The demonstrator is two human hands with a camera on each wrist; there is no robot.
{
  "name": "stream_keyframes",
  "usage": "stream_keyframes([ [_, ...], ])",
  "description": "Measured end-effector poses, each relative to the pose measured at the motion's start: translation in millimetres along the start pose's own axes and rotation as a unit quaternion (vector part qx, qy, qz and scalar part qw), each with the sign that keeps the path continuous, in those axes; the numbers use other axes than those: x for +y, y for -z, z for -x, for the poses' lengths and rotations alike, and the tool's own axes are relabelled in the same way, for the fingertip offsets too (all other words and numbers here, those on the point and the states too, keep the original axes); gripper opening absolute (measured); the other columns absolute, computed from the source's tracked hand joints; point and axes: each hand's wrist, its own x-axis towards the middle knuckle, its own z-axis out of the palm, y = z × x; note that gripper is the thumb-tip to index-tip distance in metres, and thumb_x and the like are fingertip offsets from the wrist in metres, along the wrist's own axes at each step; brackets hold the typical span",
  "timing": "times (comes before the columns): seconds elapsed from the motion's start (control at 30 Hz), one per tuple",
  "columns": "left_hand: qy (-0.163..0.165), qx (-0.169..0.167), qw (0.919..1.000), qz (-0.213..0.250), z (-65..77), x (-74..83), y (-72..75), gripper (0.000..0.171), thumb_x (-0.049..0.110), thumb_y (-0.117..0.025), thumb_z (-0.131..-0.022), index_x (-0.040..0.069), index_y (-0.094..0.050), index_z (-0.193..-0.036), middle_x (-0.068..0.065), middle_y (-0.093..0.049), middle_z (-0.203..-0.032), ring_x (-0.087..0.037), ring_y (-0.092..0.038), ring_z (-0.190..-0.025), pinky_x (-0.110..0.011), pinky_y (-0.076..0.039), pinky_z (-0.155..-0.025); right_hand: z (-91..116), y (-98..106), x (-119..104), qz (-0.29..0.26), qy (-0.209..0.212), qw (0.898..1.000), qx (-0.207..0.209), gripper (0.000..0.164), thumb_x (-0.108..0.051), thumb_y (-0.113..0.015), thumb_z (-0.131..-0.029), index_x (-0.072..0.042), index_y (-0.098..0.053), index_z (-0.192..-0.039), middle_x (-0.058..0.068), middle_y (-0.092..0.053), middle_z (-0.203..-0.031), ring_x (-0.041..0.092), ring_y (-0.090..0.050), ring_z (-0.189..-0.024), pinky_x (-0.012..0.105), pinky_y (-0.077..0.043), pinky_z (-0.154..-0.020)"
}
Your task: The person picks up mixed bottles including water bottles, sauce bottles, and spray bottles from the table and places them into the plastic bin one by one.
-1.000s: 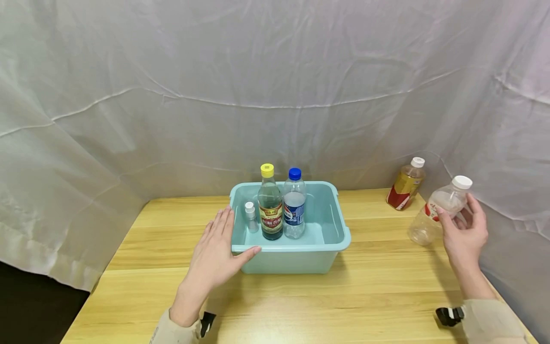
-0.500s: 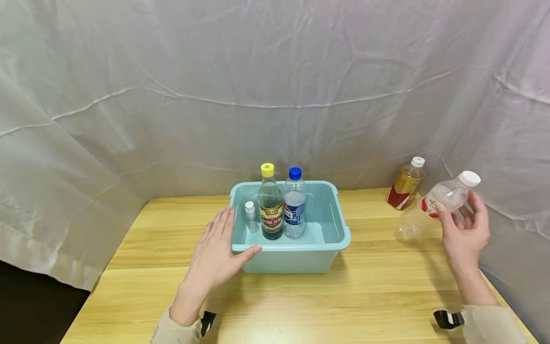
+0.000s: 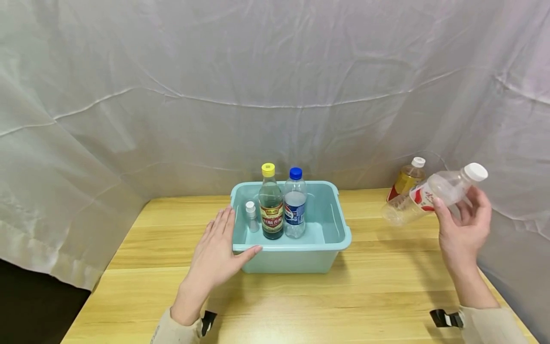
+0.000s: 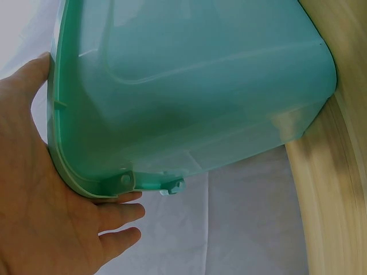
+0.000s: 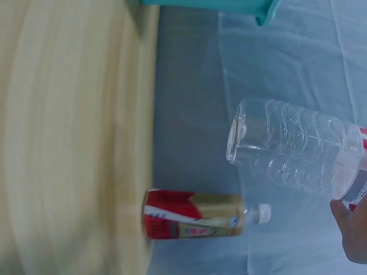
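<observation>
In the head view my right hand (image 3: pixel 466 231) grips a clear plastic bottle (image 3: pixel 444 188) with a white cap and a red-and-white label. The bottle is tilted, its base toward the left, and hangs above the table. In the right wrist view its ribbed lower part (image 5: pixel 298 143) shows clear of the table. My left hand (image 3: pixel 215 258) rests with straight fingers on the near left corner of a light blue basin (image 3: pixel 292 260). Inside the basin stand a small white-capped bottle (image 3: pixel 252 220), a yellow-capped vinegar bottle (image 3: pixel 271 210) and a blue-capped Pepsi bottle (image 3: pixel 295 205).
A bottle with a gold and red label (image 3: pixel 406 181) stands at the back right of the wooden table (image 3: pixel 365 296), partly behind the held bottle. Grey curtains (image 3: pixel 275 86) hang along the back and sides. The right part of the basin has bare floor (image 3: pixel 315 231).
My right hand has lifted the clear bottle from the table and tilted it further, swinging its base up and to the left. The left hand and basin have stayed nearly still.
</observation>
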Motion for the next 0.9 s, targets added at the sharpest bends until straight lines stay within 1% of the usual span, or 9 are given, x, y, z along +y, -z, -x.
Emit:
stream_keyframes([
  [0.23,0.001,0.0,1.0,0.002,-0.1,-0.3,-0.2,0.119,0.086,-0.05,-0.087,-0.002,-0.023,-0.164,-0.015,-0.016,-0.172,-0.035,-0.016,-0.159,-0.052,-0.017,-0.129,4.4,-15.8,-11.6,-0.086,0.025,0.996,-0.015,0.072,0.025,-0.074,-0.076,0.001,-0.053,-0.14,0.022,-0.051,-0.136,0.031,-0.058,-0.122,0.023,-0.058,-0.094],
  [0.37,0.0,-0.001,1.0,0.002,-0.4,-0.4,-0.2,0.12,0.087,-0.049,-0.087,-0.002,-0.022,-0.164,-0.015,-0.015,-0.172,-0.035,-0.015,-0.159,-0.051,-0.017,-0.129,8.6,-24.7,-19.0,-0.108,0.04,0.993,-0.024,0.071,0.027,-0.072,-0.076,0.002,-0.052,-0.14,0.023,-0.051,-0.134,0.034,-0.056,-0.125,0.026,-0.057,-0.098],
  [0.57,0.001,-0.003,1.0,0.002,-1.0,-1.0,-1.0,0.12,0.087,-0.048,-0.087,-0.001,-0.022,-0.164,-0.015,-0.014,-0.173,-0.034,-0.014,-0.159,-0.051,-0.016,-0.129,13.5,-40.3,-30.0,-0.151,0.049,0.987,-0.025,0.072,0.03,-0.07,-0.075,0.007,-0.048,-0.139,0.024,-0.05,-0.133,0.036,-0.054,-0.127,0.029,-0.053,-0.104],
  [0.9,0.0,-0.003,1.0,0.003,-0.7,0.1,-0.3,0.119,0.086,-0.049,-0.088,-0.002,-0.023,-0.164,-0.015,-0.015,-0.172,-0.035,-0.015,-0.159,-0.051,-0.016,-0.129,25.6,-67.5,-42.9,-0.189,0.07,0.978,-0.051,0.071,0.028,-0.072,-0.074,0.008,-0.047,-0.137,0.025,-0.052,-0.13,0.038,-0.056,-0.124,0.032,-0.053,-0.104],
])
